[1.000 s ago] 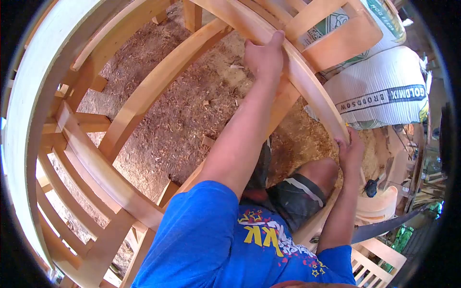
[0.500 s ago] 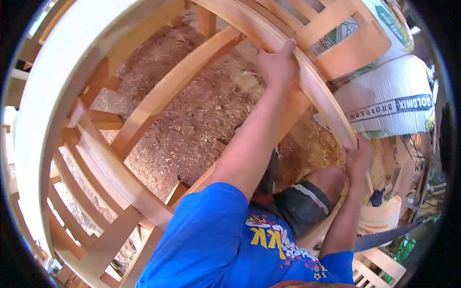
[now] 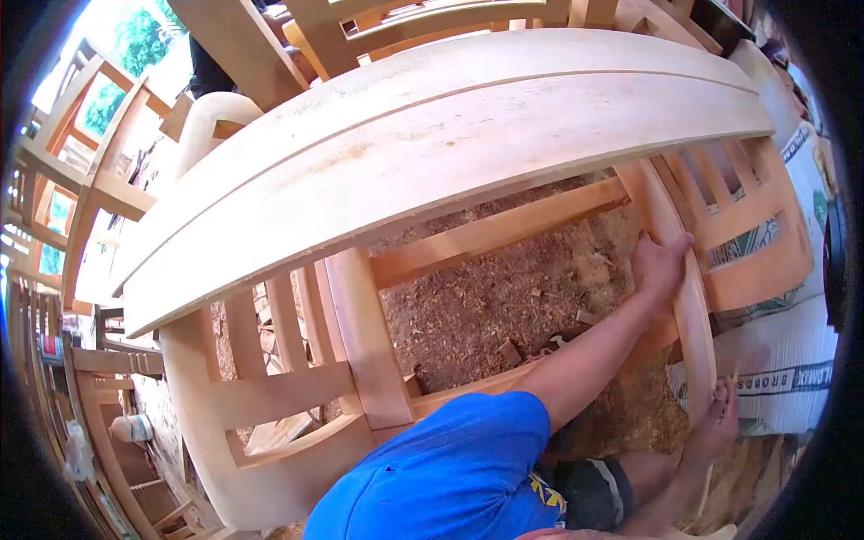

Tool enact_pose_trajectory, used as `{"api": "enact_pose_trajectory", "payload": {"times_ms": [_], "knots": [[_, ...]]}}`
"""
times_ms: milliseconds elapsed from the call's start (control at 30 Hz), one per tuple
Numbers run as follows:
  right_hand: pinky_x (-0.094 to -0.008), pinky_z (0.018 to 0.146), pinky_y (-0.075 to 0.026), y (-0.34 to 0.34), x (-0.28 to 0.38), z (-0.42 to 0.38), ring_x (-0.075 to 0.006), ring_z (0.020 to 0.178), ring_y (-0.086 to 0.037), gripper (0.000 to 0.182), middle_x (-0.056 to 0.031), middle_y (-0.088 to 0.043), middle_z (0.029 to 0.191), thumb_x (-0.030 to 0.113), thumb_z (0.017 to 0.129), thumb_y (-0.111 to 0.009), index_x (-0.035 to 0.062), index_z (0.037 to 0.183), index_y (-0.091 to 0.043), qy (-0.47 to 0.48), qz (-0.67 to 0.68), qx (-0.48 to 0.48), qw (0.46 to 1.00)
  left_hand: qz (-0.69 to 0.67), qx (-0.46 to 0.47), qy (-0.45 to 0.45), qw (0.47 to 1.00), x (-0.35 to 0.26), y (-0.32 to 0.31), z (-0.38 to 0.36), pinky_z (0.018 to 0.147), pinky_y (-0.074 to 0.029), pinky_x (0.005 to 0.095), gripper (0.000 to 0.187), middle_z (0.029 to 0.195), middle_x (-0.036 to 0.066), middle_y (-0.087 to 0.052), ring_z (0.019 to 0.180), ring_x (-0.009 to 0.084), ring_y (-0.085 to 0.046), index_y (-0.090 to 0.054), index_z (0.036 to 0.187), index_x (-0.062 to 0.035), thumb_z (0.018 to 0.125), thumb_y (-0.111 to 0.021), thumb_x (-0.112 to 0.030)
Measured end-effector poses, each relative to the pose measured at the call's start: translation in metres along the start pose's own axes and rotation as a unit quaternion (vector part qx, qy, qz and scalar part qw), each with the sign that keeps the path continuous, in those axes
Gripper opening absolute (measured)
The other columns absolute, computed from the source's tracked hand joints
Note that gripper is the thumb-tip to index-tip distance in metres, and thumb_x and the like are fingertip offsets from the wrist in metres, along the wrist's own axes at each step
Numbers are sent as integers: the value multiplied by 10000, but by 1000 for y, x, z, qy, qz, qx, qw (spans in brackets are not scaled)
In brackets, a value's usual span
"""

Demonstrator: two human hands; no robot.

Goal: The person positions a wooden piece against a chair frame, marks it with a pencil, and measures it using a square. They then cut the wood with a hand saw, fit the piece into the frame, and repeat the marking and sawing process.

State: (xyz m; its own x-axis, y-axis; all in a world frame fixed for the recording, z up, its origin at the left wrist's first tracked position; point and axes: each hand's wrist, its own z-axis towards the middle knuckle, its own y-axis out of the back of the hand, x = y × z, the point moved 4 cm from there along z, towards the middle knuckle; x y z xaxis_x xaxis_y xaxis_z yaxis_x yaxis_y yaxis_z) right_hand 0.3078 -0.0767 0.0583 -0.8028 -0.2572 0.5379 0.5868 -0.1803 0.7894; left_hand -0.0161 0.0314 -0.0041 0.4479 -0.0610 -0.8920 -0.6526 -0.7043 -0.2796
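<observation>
A curved, pale wooden rail [image 3: 691,333] runs along the right side of a wooden chair or bench frame. My left hand [image 3: 661,263] is wrapped over this rail near its middle, thumb on top. Lower down, my right hand [image 3: 717,414] is closed beside the rail's near end; a thin yellowish stick, like a pencil, pokes up from its fingers. Slatted side panels [image 3: 306,382] and a cross rail [image 3: 504,232] belong to the same frame. Across its top lies a wide curved plank [image 3: 432,135] with a groove along it.
Printed white sacks [image 3: 774,364] lie behind the slatted panel [image 3: 747,225] on the right. Wood shavings cover the dirt floor [image 3: 504,297]. More wooden frames [image 3: 81,180] stand at the left, with a plastic bottle [image 3: 131,428] among them. Another person's dark clothing [image 3: 209,63] shows at the top left.
The view has swung left and up, bringing the whole wide plank and the frames behind it into sight. My left hand stays on the rail; my right hand remains near its end.
</observation>
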Motion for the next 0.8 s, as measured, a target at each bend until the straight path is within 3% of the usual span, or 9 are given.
{"api": "enact_pose_trajectory", "payload": {"times_ms": [100, 200, 300, 400, 600, 800], "knots": [[-375, 1021, -509, -29, -20, 2, -239, 1131, -668, 489, -156, -715, 1242, 353, 1146, -504, -29, 1432, -612, 64, 207, 98, 971, -8, -4, 6, 1000, -3, 1, -3, 974, -564, 444, 576, 1212, 201, -761, 1107, 331, -745, -655, 1287, 24, 852, -849, -300], [-364, 1019, -524, -42, 50, -8, -263, 1151, -691, 466, -175, -727, 1264, 315, 1157, -471, -29, 1426, -632, -69, 114, 117, 984, -1, -10, 12, 1000, -13, 5, -9, 1000, -553, 451, 623, 1230, 224, -749, 1139, 364, -731, -639, 1299, 31, 830, -854, -318], [-370, 1045, -522, -47, 99, -15, -275, 1205, -689, 443, -190, -731, 1287, 272, 1154, -470, -19, 1452, -622, -28, 5, 136, 990, -11, -5, 9, 1000, -8, 4, -7, 1042, -534, 471, 704, 1257, 265, -730, 1196, 409, -704, -613, 1322, 34, 798, -846, -376], [-406, 1053, -540, -60, 88, -14, -282, 1212, -694, 461, -200, -710, 1336, 308, 1154, -475, 29, 1499, -598, 21, 28, 138, 990, 7, -4, -2, 1000, -7, 7, -5, 1042, -533, 474, 708, 1266, 267, -725, 1205, 418, -697, -610, 1328, 28, 802, -836, -389], [-417, 1075, -521, -59, 101, 2, -295, 1239, -681, 418, -206, -708, 1337, 229, 1137, -486, 19, 1478, -611, 18, 9, 225, 974, 4, -21, 13, 1000, -18, 11, -22, 1009, -547, 482, 687, 1257, 275, -723, 1176, 425, -703, -639, 1290, 37, 794, -840, -393], [-413, 1063, -530, -61, 83, -12, -313, 1175, -697, 385, -193, -721, 1296, 172, 1100, -512, 6, 1422, -643, 85, -24, 199, 976, 13, -39, 25, 999, -5, 11, -9, 963, -568, 482, 641, 1156, 268, -745, 1107, 422, -723, -704, 1169, 36, 735, -874, -403]]}}
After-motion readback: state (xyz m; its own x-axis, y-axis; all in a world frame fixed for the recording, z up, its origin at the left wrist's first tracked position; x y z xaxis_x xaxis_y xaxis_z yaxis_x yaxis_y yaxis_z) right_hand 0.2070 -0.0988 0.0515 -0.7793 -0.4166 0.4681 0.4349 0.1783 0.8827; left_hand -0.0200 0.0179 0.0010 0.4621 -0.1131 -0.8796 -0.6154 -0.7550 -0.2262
